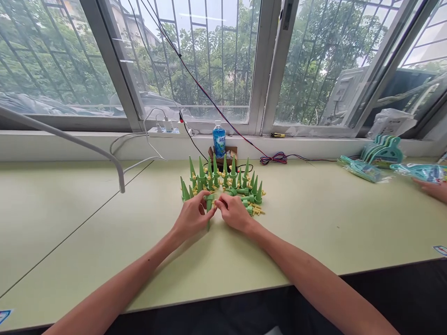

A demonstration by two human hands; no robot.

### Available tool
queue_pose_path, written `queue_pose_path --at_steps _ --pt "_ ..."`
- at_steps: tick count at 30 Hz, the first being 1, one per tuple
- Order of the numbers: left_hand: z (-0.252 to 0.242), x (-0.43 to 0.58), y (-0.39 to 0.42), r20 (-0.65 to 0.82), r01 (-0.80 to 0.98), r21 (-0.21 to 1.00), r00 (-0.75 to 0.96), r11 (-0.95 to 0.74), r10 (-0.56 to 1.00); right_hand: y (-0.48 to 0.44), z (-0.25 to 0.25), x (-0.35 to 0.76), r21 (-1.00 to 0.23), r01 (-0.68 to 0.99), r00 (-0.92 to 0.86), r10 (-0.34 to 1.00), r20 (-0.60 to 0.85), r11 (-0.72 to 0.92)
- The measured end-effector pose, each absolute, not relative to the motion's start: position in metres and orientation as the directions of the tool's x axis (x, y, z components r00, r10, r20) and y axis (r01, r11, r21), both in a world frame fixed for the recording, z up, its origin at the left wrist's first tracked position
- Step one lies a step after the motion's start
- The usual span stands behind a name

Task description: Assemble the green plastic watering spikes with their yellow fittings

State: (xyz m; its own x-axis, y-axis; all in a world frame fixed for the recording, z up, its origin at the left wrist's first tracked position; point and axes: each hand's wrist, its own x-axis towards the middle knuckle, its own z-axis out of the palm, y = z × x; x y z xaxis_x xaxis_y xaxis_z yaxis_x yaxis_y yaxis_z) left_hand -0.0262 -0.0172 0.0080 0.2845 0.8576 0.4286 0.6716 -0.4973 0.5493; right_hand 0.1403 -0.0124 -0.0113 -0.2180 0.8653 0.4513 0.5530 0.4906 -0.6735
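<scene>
My left hand (193,211) is closed around a green cone-shaped plastic piece (209,204), its point turned down toward the table. Against the collar of that piece, my right hand (233,211) pinches a small yellow part, mostly hidden by the fingertips. Just beyond both hands stand several green cones (233,173), points up, with yellow bits at their collars. More green pieces (244,191) lie on their sides to the right of them, along with small yellow branched parts (258,210).
A blue bottle (219,139) and a small brown box (237,152) stand behind the cones. Coiled cable (274,158) lies by the sill. Teal hangers (382,151) and another person's hand (433,190) are at right. A grey tube (104,153) juts in from the left.
</scene>
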Motion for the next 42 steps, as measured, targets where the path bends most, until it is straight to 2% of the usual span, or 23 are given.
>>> queue_pose_path --at_steps 21,27,33,42 --pt "0.001 -0.024 -0.021 0.443 0.630 0.585 0.279 -0.511 0.852 -0.015 -0.023 0.136 -0.691 0.571 -0.112 0.876 0.468 0.443" --pt "0.011 -0.024 -0.020 0.454 0.522 0.641 0.332 -0.562 0.827 -0.015 -0.015 0.138 -0.727 0.525 -0.016 0.860 0.511 0.442" --pt "0.013 -0.025 -0.020 0.527 0.472 0.574 0.414 -0.670 0.743 -0.013 -0.011 0.141 -0.760 0.498 0.026 0.869 0.494 0.417" --pt "0.010 -0.026 -0.014 0.551 0.532 0.505 0.408 -0.680 0.728 -0.013 -0.013 0.140 -0.739 0.517 -0.001 0.864 0.504 0.432"
